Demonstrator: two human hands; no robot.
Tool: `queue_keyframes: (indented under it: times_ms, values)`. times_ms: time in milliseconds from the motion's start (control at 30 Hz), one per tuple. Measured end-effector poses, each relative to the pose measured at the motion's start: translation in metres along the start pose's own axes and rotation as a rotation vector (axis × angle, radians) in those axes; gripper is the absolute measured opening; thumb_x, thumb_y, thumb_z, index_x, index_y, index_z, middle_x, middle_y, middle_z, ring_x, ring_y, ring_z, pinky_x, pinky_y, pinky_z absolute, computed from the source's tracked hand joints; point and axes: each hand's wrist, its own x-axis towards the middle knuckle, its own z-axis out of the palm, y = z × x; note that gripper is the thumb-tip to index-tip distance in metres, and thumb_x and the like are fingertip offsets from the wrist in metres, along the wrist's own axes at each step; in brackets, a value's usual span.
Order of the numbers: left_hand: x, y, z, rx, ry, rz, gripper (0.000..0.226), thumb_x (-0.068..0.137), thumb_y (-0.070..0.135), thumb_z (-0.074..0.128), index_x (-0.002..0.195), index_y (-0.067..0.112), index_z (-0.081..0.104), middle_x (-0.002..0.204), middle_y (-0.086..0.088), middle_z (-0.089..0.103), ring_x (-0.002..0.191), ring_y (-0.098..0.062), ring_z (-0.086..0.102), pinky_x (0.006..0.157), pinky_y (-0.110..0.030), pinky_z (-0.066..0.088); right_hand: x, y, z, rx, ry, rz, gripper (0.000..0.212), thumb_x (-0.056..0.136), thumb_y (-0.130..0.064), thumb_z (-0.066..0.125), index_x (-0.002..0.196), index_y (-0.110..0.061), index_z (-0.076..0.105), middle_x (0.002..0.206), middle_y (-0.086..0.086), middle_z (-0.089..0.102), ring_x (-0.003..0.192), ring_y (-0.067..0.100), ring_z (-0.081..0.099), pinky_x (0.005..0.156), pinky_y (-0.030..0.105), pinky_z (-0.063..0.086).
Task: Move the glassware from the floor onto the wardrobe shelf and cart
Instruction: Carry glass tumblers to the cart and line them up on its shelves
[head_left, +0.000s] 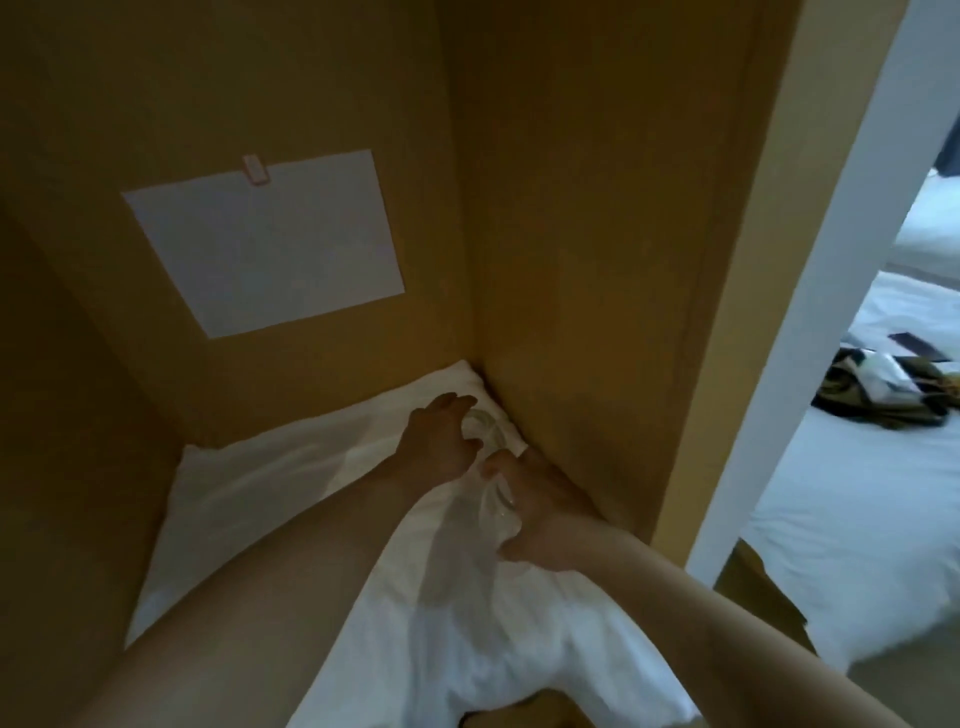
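1. Both bare arms reached from the bottom of the frame into a brown wooden wardrobe (571, 234), toward its back right corner near the centre of the frame.
2. The left hand (434, 441) had its fingers curled around a clear glass (485, 434) that sat on white bedding (249, 493) in that corner.
3. The right hand (535, 512), just below and right of the left, gripped a second clear glass (496, 512), thumb on its near side and fingers on the far side; this glass lay tilted above the bedding.
4. The two glasses were just beside each other; whether they touched could not be told.
5. A white sheet of paper (265, 241) hung on the wardrobe's back wall in the upper left, held by a small clip (255, 169) at its top edge.
6. At the right edge, past a white door frame (810, 322), lay a bed (857, 545) with dark clothing (883, 395) on it.
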Motion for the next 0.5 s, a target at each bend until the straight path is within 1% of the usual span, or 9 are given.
queue_keyframes:
  times_ms: [67, 100, 133, 200, 233, 267, 300, 367, 500]
  values:
    - [0.003, -0.002, 0.006, -0.049, -0.06, 0.043, 0.066, 0.098, 0.031, 0.06, 0.156, 0.017, 0.032, 0.164, -0.008, 0.024, 0.151, -0.022, 0.025, 0.117, -0.031, 0.026, -0.005, -0.006, 0.006, -0.011, 0.051, 0.041, 0.081, 0.074, -0.027, 0.082, 0.132, -0.046, 0.029, 0.132, -0.008, 0.031, 0.116, 0.02, 0.046, 0.077, 0.031, 0.056]
    - [0.002, -0.003, 0.009, -0.113, -0.104, 0.043, 0.07, 0.096, 0.039, 0.06, 0.156, 0.019, 0.031, 0.165, -0.004, 0.023, 0.15, -0.023, 0.028, 0.117, -0.032, 0.028, -0.008, -0.009, 0.01, -0.014, 0.084, 0.06, 0.082, 0.073, -0.028, 0.083, 0.132, -0.046, 0.029, 0.133, -0.008, 0.031, 0.116, 0.02, 0.046, 0.079, 0.03, 0.054]
    - [-0.001, -0.005, 0.012, -0.174, -0.135, 0.044, 0.079, 0.088, 0.053, 0.062, 0.155, 0.022, 0.031, 0.162, -0.001, 0.027, 0.145, -0.026, 0.035, 0.115, -0.036, 0.033, -0.011, -0.013, 0.014, -0.028, 0.121, 0.078, 0.084, 0.072, -0.029, 0.084, 0.133, -0.045, 0.028, 0.133, -0.007, 0.031, 0.116, 0.02, 0.046, 0.083, 0.031, 0.052]
    - [-0.005, -0.008, 0.013, -0.241, -0.107, 0.059, 0.101, 0.061, 0.081, 0.059, 0.144, 0.027, 0.037, 0.146, 0.003, 0.037, 0.124, -0.029, 0.051, 0.101, -0.046, 0.046, -0.016, -0.02, 0.02, -0.078, 0.188, 0.117, 0.084, 0.072, -0.031, 0.084, 0.134, -0.044, 0.029, 0.134, -0.005, 0.032, 0.116, 0.021, 0.046, 0.088, 0.031, 0.049]
    - [-0.005, -0.012, 0.015, -0.23, -0.068, 0.07, 0.104, 0.054, 0.085, 0.059, 0.137, 0.027, 0.037, 0.139, 0.003, 0.039, 0.115, -0.031, 0.054, 0.093, -0.047, 0.05, -0.017, -0.024, 0.024, -0.096, 0.211, 0.14, 0.084, 0.073, -0.031, 0.084, 0.135, -0.044, 0.029, 0.134, -0.005, 0.032, 0.116, 0.021, 0.046, 0.089, 0.031, 0.049]
    - [-0.004, -0.015, 0.016, -0.206, -0.04, 0.066, 0.101, 0.054, 0.083, 0.065, 0.133, 0.027, 0.037, 0.134, 0.001, 0.038, 0.11, -0.032, 0.053, 0.089, -0.046, 0.05, -0.019, -0.026, 0.027, -0.107, 0.229, 0.163, 0.083, 0.073, -0.031, 0.084, 0.134, -0.044, 0.03, 0.134, -0.004, 0.032, 0.116, 0.022, 0.046, 0.088, 0.032, 0.049]
    - [-0.003, -0.02, 0.018, -0.186, -0.025, 0.045, 0.096, 0.059, 0.074, 0.073, 0.132, 0.026, 0.035, 0.132, 0.0, 0.036, 0.109, -0.034, 0.05, 0.086, -0.043, 0.048, -0.02, -0.029, 0.031, -0.121, 0.245, 0.183, 0.082, 0.073, -0.03, 0.084, 0.134, -0.043, 0.03, 0.134, -0.004, 0.032, 0.115, 0.022, 0.047, 0.086, 0.032, 0.049]
    - [-0.006, -0.027, 0.013, -0.176, -0.049, -0.03, 0.092, 0.064, 0.055, 0.082, 0.135, 0.025, 0.031, 0.134, -0.004, 0.029, 0.114, -0.037, 0.046, 0.082, -0.04, 0.044, -0.021, -0.032, 0.035, -0.16, 0.273, 0.224, 0.08, 0.072, -0.031, 0.085, 0.131, -0.042, 0.032, 0.133, -0.002, 0.033, 0.113, 0.023, 0.048, 0.082, 0.031, 0.05]
    - [-0.02, -0.052, -0.002, -0.183, -0.244, -0.175, 0.105, 0.061, 0.045, 0.088, 0.146, 0.02, 0.031, 0.149, -0.01, 0.019, 0.13, -0.035, 0.041, 0.096, -0.038, 0.048, -0.024, -0.039, 0.041, -0.186, 0.306, 0.291, 0.081, 0.07, -0.03, 0.086, 0.13, -0.039, 0.033, 0.126, -0.001, 0.033, 0.108, 0.024, 0.048, 0.073, 0.03, 0.047]
